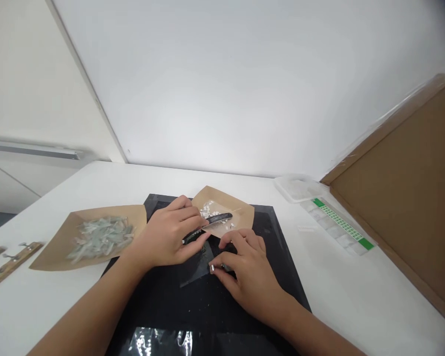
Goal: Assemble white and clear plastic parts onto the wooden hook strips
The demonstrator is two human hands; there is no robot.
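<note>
My left hand (pixel 172 231) is closed on a dark, slightly curved strip (pixel 219 217), its fingers lying across the strip's middle. One end of the strip reaches over a brown paper tray (pixel 241 203) of small white pieces (pixel 207 209). My right hand (pixel 246 274) has its thumb and index finger pinched on a tiny shiny piece (pixel 212 268), too small to name. Between my hands a clear plastic film (pixel 200 272) lies on a black mat (pixel 185 311). A few white specks are scattered on the mat.
Left of the mat stands a brown paper tray (pixel 65 242) of clear plastic strips (pixel 104 235). Wooden bars with metal screws (pixel 13 264) lie at far left. To the right are a translucent container (pixel 296 188), a clear compartment box with green label (pixel 343 227) and an upright cardboard panel (pixel 404 188).
</note>
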